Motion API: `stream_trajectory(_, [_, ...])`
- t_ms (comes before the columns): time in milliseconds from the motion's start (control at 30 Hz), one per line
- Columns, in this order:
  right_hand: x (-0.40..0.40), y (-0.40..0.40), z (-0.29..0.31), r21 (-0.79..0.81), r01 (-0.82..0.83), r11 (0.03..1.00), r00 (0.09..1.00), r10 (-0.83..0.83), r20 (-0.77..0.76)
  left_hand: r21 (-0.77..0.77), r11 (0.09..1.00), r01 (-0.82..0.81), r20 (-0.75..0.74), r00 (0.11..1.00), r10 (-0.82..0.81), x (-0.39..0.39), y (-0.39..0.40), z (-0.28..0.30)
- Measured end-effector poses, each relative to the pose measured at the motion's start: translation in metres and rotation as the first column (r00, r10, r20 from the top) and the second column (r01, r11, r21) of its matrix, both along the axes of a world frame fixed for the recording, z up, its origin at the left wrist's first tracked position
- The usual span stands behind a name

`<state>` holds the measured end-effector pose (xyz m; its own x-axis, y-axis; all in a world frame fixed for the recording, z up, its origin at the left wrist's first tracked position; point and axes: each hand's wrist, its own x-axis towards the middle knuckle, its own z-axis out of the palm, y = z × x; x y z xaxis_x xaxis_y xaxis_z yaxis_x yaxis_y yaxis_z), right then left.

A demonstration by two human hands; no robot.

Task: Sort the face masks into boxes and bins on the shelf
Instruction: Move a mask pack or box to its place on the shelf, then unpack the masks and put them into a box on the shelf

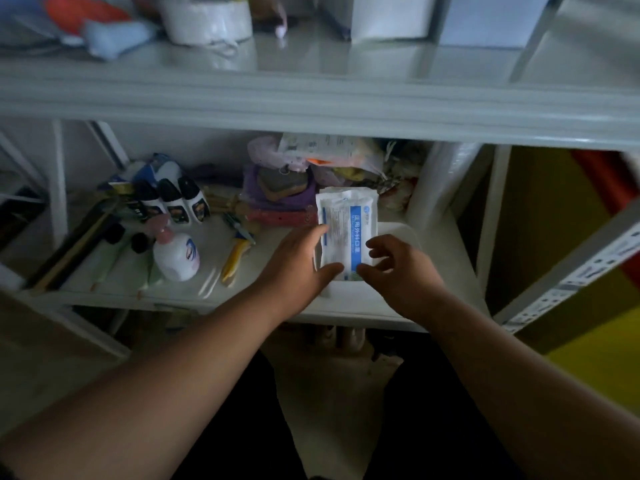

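A white face mask pack (348, 223) with a blue stripe stands upright in a white bin (401, 233) on the lower shelf. My left hand (301, 265) grips the pack's left edge, thumb under its lower corner and fingers along its side. Just right of the pack, my right hand (398, 268) hovers with loosely curled fingers; its thumb is near the pack's bottom edge, and contact cannot be told. More mask packets (322, 150) lie in a heap behind the bin.
On the lower shelf (194, 289) to the left lie a white pump bottle (176, 254), a yellow-handled tool (235, 254), small black-capped bottles (173, 202) and dark sticks. A purple bundle (277, 192) sits behind. The upper shelf (311, 98) holds a tape roll (207, 19) and white boxes (391, 15).
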<state>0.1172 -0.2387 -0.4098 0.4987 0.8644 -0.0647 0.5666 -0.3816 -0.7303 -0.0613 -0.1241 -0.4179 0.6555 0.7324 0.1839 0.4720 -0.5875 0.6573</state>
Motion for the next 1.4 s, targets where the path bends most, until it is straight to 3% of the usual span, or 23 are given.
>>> stream_trajectory(300, [-0.038,-0.040,0.108,0.418,-0.070,0.906,0.995,0.032,0.096,0.159,0.979,0.125,0.263,0.951,-0.164,-0.021,-0.028,0.103])
stream_trajectory(667, [-0.019,-0.036,0.204,0.593,-0.077,0.802,0.988,-0.019,0.154,0.284,0.958,0.037,0.433,0.887,-0.163,-0.004,-0.019,0.210])
stream_trajectory(867, [0.008,0.010,0.231,0.638,-0.052,0.768,0.991,-0.042,0.131,0.255,0.967,0.011,0.519,0.842,-0.147,0.037,0.028,0.246])
stream_trajectory(1067, [0.041,0.067,0.255,0.632,0.105,0.767,0.993,-0.053,-0.101,0.098,0.976,-0.196,0.554,0.825,0.110,0.085,0.078,0.267])
stream_trajectory(1267, [0.076,0.106,0.268,0.617,0.198,0.762,0.979,-0.190,-0.078,-0.094,0.981,-0.167,0.495,0.847,0.192,0.129,0.110,0.281])
stream_trajectory(1400, [0.097,0.124,0.277,0.566,0.228,0.792,0.966,-0.257,-0.028,-0.143,0.979,-0.143,0.476,0.858,0.195,0.152,0.128,0.282])
